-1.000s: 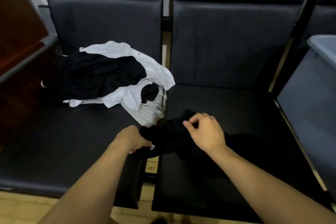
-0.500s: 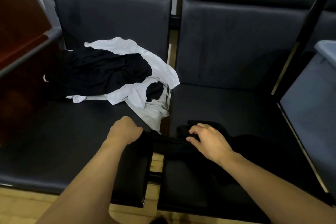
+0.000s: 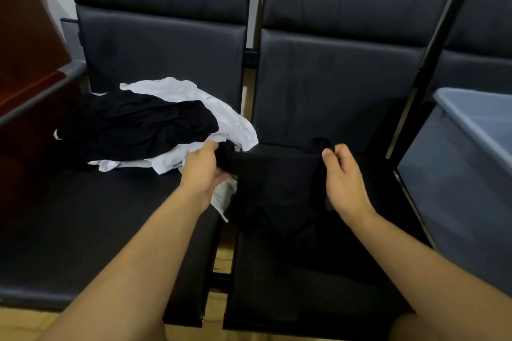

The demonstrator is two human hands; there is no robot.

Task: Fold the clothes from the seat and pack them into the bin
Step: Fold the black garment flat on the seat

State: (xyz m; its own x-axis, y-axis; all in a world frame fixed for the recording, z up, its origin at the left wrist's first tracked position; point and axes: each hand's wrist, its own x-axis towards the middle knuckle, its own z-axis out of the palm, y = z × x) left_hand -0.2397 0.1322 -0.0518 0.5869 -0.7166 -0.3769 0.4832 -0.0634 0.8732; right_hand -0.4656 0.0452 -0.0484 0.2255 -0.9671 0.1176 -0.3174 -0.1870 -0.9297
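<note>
While stretched taut, black garment [image 3: 277,183] in both hands' grip.

Two dark padded seats stand side by side, joined by a frame with a narrow gap between them. Left seat [image 3: 83,230]: a heap of clothes [image 3: 166,130] lies toward its back right corner, at about 1 o'clock on the cushion, black garments on top of white ones, with a white edge spilling toward the gap. Right seat [image 3: 318,285]: a black garment [image 3: 277,188] is spread over the cushion, its upper edge raised off the surface. A grey-blue bin [image 3: 457,188] stands just beside this seat at 3 o'clock.
</note>
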